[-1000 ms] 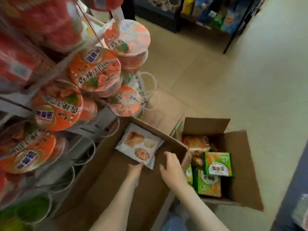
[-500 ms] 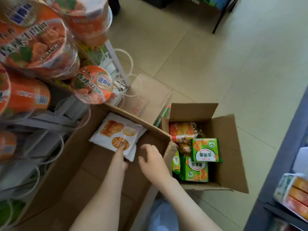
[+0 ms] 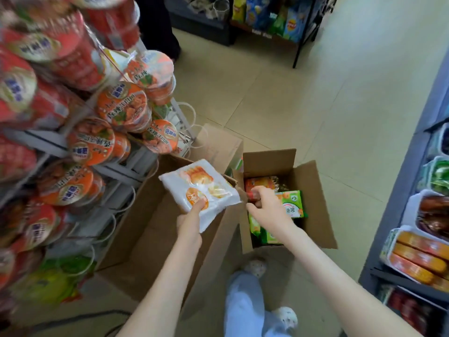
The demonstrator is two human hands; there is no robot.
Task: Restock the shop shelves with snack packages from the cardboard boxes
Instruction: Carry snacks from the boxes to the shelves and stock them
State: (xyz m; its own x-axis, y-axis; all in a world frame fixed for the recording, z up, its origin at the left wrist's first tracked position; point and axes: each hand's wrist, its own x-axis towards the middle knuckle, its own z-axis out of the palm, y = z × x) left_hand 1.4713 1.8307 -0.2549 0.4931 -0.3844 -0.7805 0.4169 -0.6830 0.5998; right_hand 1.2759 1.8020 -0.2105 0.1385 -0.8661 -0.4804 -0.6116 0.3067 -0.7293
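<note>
— What's in the boxes?

— The small cardboard box (image 3: 313, 190) on my right holds green packages (image 3: 292, 205) standing on edge, with an orange-red packet (image 3: 257, 184) at its far end. The large cardboard box (image 3: 145, 239) in front of me stands open, its flaps up.

— And the thing you're shelving?

— The white snack package (image 3: 194, 188) is in my left hand (image 3: 192, 218). My thumb is on its printed face and my fingers are under its near corner. It is tilted in the air over the large box's right wall.

— Your other hand?

— My right hand (image 3: 269, 207) is down at the small box's left wall, fingers curled. Whether they grip the orange-red packet or only the cardboard, I cannot tell.

— Room to move?

— The two boxes stand side by side, walls touching. The noodle-cup rack (image 3: 121, 105) crowds the large box's left side. The tiled floor (image 3: 328, 105) lies open beyond the small box. A shelf of trays (image 3: 418, 251) lines the right edge of the view.

— Anything you can't see?

— The nearest cups are blurred. My forearm covers the small box's near corner. My slipper (image 3: 256, 266) shows only in part.
</note>
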